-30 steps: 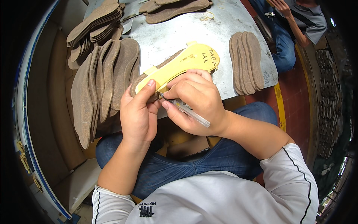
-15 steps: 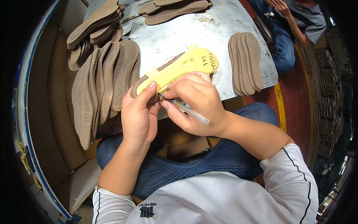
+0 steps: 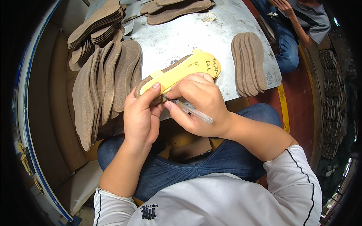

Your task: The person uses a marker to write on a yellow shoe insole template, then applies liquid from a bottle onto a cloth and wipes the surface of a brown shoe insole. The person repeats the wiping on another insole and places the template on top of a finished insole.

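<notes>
My left hand (image 3: 141, 113) is closed on the near end of a brown cork-like insole (image 3: 142, 86), its thumb pressing on a yellow sole-shaped template (image 3: 177, 73) that lies over it. Small tabs of the template fold over the insole's edge, and dark handwriting marks its far end. Between the fingers of my right hand (image 3: 201, 103) is a clear-barrelled pen (image 3: 192, 112), its tip against the template's near side edge. The right fingers also rest on the template and cover part of its edge.
Several brown insoles (image 3: 107, 75) lean in a row at the left, beside a stack (image 3: 96, 24). More insoles lie at the far edge (image 3: 179, 12) and right (image 3: 249, 64) of the metal table (image 3: 188, 34). Rubber bands (image 3: 210, 16) lie far off. Another person (image 3: 290, 30) sits at upper right.
The template and insole have shifted slightly to the right with my left hand, tilting a little. The pen has moved slightly along with my right hand.
</notes>
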The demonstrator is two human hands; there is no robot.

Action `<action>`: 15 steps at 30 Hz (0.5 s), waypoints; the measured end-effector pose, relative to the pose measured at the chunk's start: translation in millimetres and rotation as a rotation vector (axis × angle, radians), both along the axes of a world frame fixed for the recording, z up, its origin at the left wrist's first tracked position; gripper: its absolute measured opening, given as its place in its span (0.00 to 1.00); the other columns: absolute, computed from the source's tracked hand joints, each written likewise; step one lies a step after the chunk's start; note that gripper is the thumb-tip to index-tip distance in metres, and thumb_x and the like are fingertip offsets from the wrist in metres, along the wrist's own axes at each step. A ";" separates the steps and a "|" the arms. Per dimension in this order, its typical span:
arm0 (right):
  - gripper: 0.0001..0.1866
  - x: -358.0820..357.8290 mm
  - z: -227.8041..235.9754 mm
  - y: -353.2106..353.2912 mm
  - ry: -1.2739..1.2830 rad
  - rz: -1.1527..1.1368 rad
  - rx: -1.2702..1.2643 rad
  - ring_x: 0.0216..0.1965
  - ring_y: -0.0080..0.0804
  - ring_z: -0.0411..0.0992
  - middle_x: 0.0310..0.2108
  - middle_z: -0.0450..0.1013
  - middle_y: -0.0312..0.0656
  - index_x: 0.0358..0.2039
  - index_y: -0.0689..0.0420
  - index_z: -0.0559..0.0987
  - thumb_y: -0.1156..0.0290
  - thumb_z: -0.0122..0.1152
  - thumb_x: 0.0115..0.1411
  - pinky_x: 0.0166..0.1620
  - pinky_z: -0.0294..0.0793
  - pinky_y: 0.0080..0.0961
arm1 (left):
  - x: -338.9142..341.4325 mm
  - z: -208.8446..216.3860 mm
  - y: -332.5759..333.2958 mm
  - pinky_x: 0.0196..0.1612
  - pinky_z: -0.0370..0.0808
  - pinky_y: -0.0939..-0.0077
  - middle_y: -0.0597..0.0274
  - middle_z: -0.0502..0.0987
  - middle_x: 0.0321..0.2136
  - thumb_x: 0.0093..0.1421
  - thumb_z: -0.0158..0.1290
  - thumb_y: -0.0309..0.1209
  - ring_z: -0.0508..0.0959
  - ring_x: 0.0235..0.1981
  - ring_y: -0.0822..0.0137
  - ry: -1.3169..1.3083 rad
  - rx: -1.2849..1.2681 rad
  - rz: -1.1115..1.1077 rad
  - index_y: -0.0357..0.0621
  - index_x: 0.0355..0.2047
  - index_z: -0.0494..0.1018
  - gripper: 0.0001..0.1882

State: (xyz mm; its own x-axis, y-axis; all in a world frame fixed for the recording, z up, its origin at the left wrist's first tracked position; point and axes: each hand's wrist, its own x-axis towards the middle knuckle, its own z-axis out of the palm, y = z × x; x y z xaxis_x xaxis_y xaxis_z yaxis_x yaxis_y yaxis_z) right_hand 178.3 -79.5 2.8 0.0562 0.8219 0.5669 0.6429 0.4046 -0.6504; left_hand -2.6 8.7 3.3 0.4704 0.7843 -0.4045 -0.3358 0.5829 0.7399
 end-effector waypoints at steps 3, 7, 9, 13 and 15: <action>0.12 0.5 0.4 -0.6 -0.003 0.001 -0.020 0.39 0.40 0.85 0.37 0.87 0.38 0.41 0.56 0.85 0.76 0.81 0.58 0.52 0.74 0.37 | -0.2 -0.5 0.7 0.56 0.88 0.63 0.48 0.89 0.54 0.80 0.61 0.27 0.90 0.53 0.59 -0.010 -0.017 -0.017 0.32 0.62 0.80 0.15; 0.12 1.1 0.9 -0.3 0.001 0.003 -0.025 0.39 0.40 0.85 0.37 0.87 0.38 0.41 0.56 0.85 0.76 0.81 0.58 0.52 0.74 0.37 | -0.1 -0.9 0.3 0.56 0.88 0.62 0.48 0.89 0.54 0.80 0.60 0.26 0.90 0.53 0.59 -0.010 -0.029 -0.014 0.31 0.63 0.79 0.16; 0.12 1.5 1.5 -0.4 -0.003 -0.002 -0.022 0.39 0.40 0.86 0.37 0.87 0.38 0.41 0.56 0.86 0.76 0.81 0.58 0.51 0.74 0.37 | -0.3 -1.1 0.3 0.56 0.88 0.62 0.48 0.88 0.54 0.80 0.60 0.26 0.90 0.54 0.59 -0.012 -0.030 -0.016 0.31 0.63 0.79 0.16; 0.12 2.9 2.5 -0.4 -0.002 -0.012 -0.002 0.39 0.40 0.86 0.38 0.88 0.39 0.41 0.57 0.86 0.76 0.80 0.58 0.52 0.75 0.36 | -1.3 -1.8 1.0 0.58 0.87 0.62 0.48 0.88 0.55 0.80 0.60 0.26 0.89 0.55 0.59 -0.026 -0.038 -0.018 0.31 0.63 0.79 0.16; 0.12 3.5 2.5 0.1 0.007 -0.011 0.016 0.40 0.40 0.86 0.38 0.88 0.40 0.41 0.57 0.86 0.76 0.80 0.58 0.52 0.76 0.36 | -1.5 -2.3 1.0 0.59 0.87 0.62 0.48 0.88 0.55 0.80 0.60 0.26 0.89 0.56 0.59 -0.036 -0.044 -0.006 0.31 0.64 0.78 0.16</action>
State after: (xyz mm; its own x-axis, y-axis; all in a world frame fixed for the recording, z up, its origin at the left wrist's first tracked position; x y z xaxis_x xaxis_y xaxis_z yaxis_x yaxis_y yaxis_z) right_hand 181.8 -79.4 5.3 0.0694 0.8121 0.5794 0.6433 0.4075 -0.6481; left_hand -4.1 9.7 1.0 0.4900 0.7632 -0.4213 -0.3576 0.6167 0.7013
